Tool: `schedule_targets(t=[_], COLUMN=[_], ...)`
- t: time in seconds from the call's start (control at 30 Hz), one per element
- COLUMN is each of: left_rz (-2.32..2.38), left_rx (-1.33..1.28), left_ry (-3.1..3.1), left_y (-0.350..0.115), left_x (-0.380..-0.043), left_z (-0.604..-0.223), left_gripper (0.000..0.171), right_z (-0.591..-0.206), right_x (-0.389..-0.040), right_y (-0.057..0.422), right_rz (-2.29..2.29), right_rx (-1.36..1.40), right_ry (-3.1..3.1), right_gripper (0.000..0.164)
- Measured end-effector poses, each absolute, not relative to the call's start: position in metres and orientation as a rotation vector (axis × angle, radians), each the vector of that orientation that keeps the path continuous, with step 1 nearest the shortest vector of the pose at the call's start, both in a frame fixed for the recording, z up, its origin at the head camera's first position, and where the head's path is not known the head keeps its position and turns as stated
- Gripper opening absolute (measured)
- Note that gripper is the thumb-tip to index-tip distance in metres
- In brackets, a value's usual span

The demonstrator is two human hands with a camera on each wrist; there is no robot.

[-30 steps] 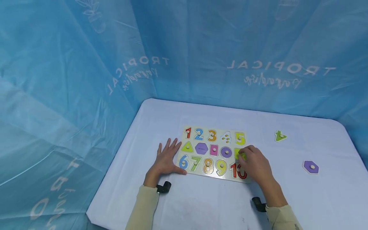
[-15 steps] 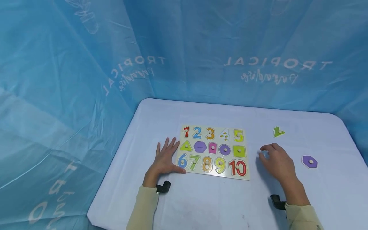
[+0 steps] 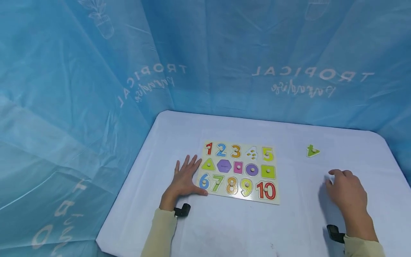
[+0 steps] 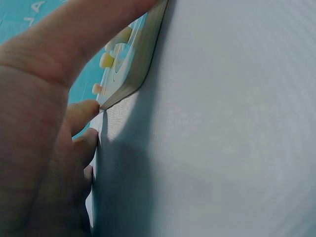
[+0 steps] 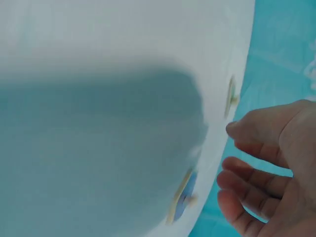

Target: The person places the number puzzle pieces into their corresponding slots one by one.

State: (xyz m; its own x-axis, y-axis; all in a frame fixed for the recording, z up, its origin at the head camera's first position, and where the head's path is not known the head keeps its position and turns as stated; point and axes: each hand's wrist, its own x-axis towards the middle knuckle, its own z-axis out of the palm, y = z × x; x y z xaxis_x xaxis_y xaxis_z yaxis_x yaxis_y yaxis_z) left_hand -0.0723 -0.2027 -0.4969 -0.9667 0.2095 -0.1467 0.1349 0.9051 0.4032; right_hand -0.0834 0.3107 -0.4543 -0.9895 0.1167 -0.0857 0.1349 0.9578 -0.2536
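Note:
A wooden number-and-shape puzzle board lies on the white table. My left hand rests at its left edge, fingers spread, the thumb at the lower left corner. Most spaces hold knobbed pieces; the 4 space and the purple hexagon space show bare printed bottoms. Far to the right, my right hand hovers over the table with loosely bent fingers and nothing in them. The right wrist view shows a purple hexagon piece on the table near it, hidden by that hand in the head view.
A green number 4 piece lies turned on its side, right of the board. Blue printed curtains hang behind and left of the white table.
My right hand has left the green square on the board and moved right, over the hexagon piece, which it now covers. My left hand has stayed in place.

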Motion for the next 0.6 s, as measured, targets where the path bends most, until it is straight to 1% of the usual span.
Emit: schedule_targets(t=[0.17, 0.33, 0.6], left_rz=[0.606, 0.598, 0.595], left_rx=[0.27, 0.268, 0.249], left_ry=[2.887, 2.869, 2.86], left_y=[-0.204, -0.204, -0.203], left_x=[-0.072, -0.072, -0.072], left_z=[-0.497, -0.496, -0.494], left_gripper=[0.132, 0.132, 0.131], right_z=[-0.457, -0.464, -0.467], right_x=[-0.089, -0.089, -0.093], right_y=[0.333, 0.344, 0.349], right_rz=[-0.275, -0.217, -0.267], right_rx=[0.357, 0.353, 0.386], right_ry=[2.952, 2.933, 2.89], right_gripper=[0.041, 0.041, 0.041])
